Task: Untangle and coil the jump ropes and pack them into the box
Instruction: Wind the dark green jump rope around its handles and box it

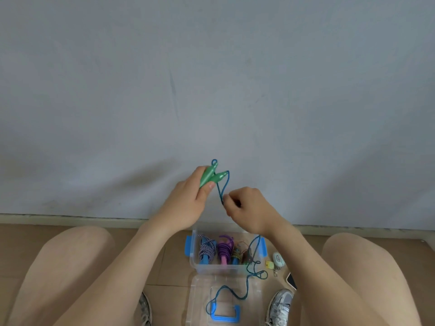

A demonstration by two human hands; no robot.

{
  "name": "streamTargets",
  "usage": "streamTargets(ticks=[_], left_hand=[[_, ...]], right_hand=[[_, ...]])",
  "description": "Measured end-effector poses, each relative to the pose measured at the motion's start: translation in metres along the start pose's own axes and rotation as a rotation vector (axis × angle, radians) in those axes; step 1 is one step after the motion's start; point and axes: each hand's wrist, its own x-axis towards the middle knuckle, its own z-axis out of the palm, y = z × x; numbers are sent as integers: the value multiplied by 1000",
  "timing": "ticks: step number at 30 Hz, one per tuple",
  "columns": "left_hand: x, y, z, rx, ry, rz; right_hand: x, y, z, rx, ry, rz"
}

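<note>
A plain grey wall point(211, 67) fills the far view, with tan floor tiles point(174, 255) below it, where the person sits. The left hand point(188, 203) is raised before the wall, its fingers closed round the two green handles point(210, 176) held side by side, tips pointing up and to the right. Just right of it and a little lower, the right hand point(249, 208) pinches the blue rope point(221, 191) where both strands drop from the handles. From that pinch the slack hangs down and nearer, crossing the right end of the clear box point(194, 264) and looping over the lid point(200, 285). The rope's length therefore lies below and nearer than both hands, so coiling probably means drawing it upward through the right hand. Two coiled ropes point(207, 250) already sit in the box.
</note>
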Motion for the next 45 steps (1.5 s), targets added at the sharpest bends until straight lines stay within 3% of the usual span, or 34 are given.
streamTargets(ticks=[4,7,10,12,15,22,29,33,38,42,45], left_hand=[[4,1,-8,-125,-112,-21],[3,5,-10,-260,-251,-121],[-2,8,-13,-382,-400,-183],[-3,12,-15,-439,-433,-205],[-3,13,-19,-480,-446,-200],[-5,11,-14,-717,-521,-181],[-2,9,2,-545,-299,-98],[0,9,8,-632,-315,-148],[5,5,7,-664,-224,-224],[6,-9,1,-153,-292,-69],[4,-13,5,169,-380,-59]], right_hand=[[0,5,6,35,-78,106],[1,9,0,229,-63,251],[0,-3,-11,606,91,188],[0,-8,-19,731,82,109],[-6,-15,-21,713,36,84],[-1,-17,-7,870,158,268],[-3,-22,13,329,398,142],[-4,-17,14,82,394,81],[-8,-18,13,-234,264,-181],[-11,-16,6,-341,90,-230],[-12,-16,-5,-371,51,-197]])
